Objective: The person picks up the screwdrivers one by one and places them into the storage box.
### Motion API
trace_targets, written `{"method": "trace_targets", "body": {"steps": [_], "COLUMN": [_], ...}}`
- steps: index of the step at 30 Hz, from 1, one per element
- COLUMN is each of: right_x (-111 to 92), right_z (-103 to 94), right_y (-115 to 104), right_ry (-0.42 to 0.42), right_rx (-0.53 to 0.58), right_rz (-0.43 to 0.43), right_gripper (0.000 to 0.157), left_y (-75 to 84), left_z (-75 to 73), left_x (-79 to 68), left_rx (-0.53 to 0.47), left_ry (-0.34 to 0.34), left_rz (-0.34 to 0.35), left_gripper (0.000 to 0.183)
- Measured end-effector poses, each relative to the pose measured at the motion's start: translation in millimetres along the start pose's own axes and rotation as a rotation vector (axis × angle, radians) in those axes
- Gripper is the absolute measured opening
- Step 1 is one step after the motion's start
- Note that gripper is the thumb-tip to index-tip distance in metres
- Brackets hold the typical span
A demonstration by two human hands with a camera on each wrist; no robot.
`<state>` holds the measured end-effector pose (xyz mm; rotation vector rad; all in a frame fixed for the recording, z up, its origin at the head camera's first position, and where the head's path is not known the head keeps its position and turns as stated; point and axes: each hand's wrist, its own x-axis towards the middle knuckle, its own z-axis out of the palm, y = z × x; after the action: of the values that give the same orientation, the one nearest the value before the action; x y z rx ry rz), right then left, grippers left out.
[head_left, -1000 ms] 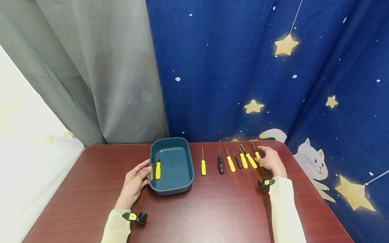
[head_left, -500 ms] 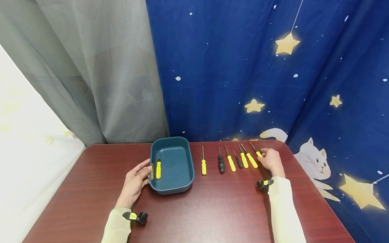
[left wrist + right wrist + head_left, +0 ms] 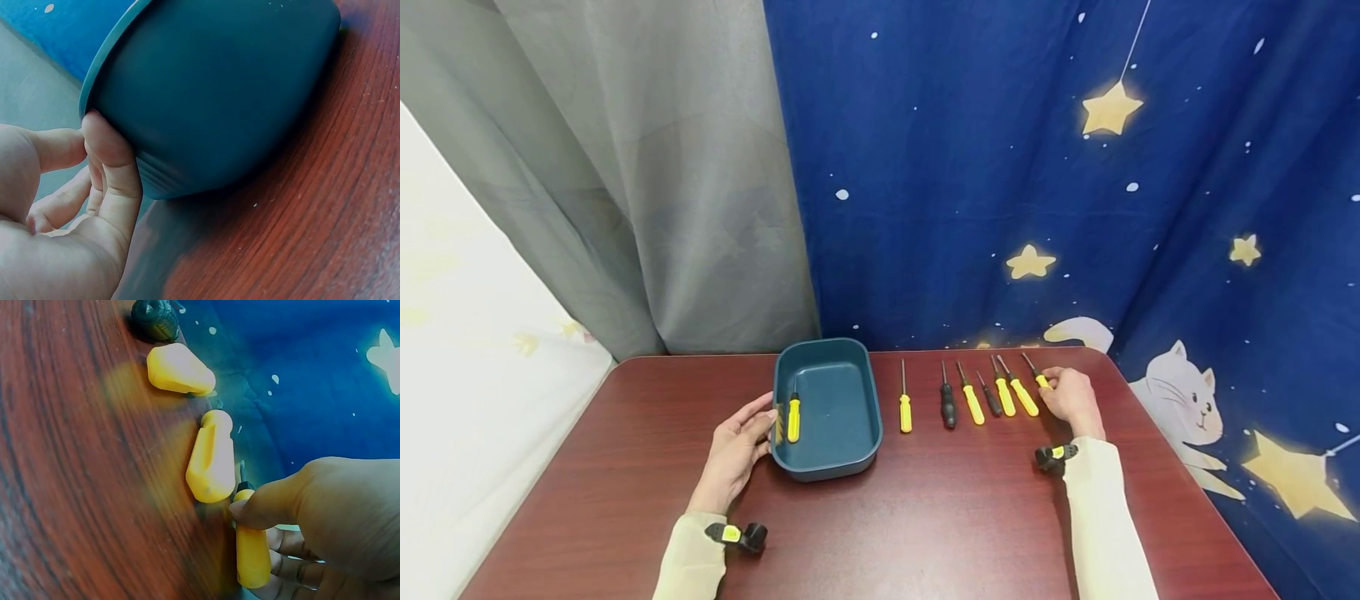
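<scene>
A dark teal plastic tray [image 3: 835,457] stands at the table's middle left, with one yellow-handled screwdriver [image 3: 793,421] lying inside along its left wall. My left hand [image 3: 735,454] grips the tray's left side, its thumb at the rim; the left wrist view shows the tray's outer wall [image 3: 219,94] beside the fingers. At the right end of a row of screwdrivers, my right hand [image 3: 1070,396] pinches the yellow handle of the last screwdriver [image 3: 253,556] between thumb and fingers. In the head view most of that handle is hidden by the hand, and its shaft points to the back left.
Left of the right hand lie several other screwdrivers, yellow-handled ones [image 3: 1024,398] and black-handled ones [image 3: 949,408]. A single yellow-handled screwdriver [image 3: 906,414] lies apart, beside the tray. Curtains [image 3: 925,208] hang behind the back edge of the reddish-brown table [image 3: 925,533].
The right hand's spread fingers have closed on the last screwdriver's handle, and its shaft has turned slightly. The left hand and tray have stayed in place.
</scene>
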<state>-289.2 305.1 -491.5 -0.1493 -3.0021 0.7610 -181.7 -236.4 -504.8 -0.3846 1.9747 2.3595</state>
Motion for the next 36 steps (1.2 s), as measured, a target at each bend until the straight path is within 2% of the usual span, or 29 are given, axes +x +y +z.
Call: {"method": "trace_targets", "body": {"steps": [11,19,36], "right_x": [-3.4,-5.1,-8.2], "right_z": [-5.2,-9.6,-5.0], "right_y": [-1.9,-7.5,-21.4], "right_ry": [0.065,0.085,0.119], "right_rx": [0.022,0.047,0.138], "right_rz": [-0.024,-0.007,0.004], "right_gripper": [0.037,0.036,0.037], "left_y": [1.1,1.4,-1.0], "left_z": [0.0,-1.5,-1.9], "left_x": [-1.2,-0.8,-0.5], "left_rx": [0.005,0.005,0.003], "left_ry": [0.002,-0.012,-0.018], "left_rz": [-0.001,0.007,0.019], "left_gripper": [0.046,0.051,0.049]}}
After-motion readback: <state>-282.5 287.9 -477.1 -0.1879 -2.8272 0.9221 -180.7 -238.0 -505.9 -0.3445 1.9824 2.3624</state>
